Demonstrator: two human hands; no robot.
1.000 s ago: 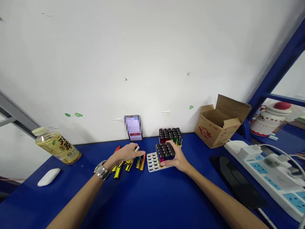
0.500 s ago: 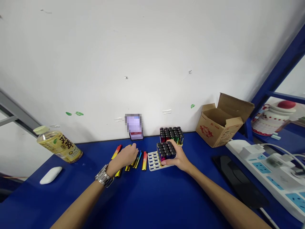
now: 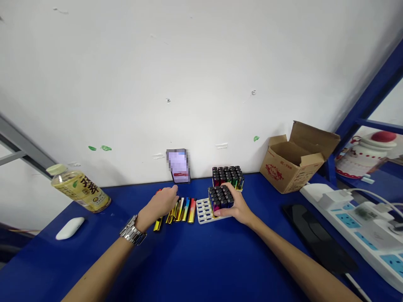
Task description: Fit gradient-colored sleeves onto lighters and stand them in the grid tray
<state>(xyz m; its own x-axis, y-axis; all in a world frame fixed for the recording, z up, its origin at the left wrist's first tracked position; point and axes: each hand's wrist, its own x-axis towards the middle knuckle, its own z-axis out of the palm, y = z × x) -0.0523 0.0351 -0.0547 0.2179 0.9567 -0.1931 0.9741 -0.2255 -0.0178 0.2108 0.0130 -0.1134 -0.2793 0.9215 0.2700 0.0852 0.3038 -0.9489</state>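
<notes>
My left hand (image 3: 161, 204), with a metal watch on the wrist, rests curled over a row of shiny coloured lighters (image 3: 184, 209) lying on the blue table (image 3: 201, 260). Its fingertips reach the far end of the row; whether they grip one is hidden. My right hand (image 3: 236, 206) grips the near side of a white slotted tray (image 3: 204, 211) partly filled with upright black-topped lighters (image 3: 220, 197). Behind it stands a second full block of lighters (image 3: 228, 175).
A phone (image 3: 179, 165) leans against the white wall. A tea bottle (image 3: 78, 188) lies at the left with a white mouse (image 3: 69, 227) near it. An open cardboard box (image 3: 296, 157), a dark flat object (image 3: 317, 241) and a white power strip (image 3: 355, 226) are at the right.
My left hand let go of the lighter it held and slid left and back over the row. The lighters now lie closer together beside the tray. My right hand stayed on the tray.
</notes>
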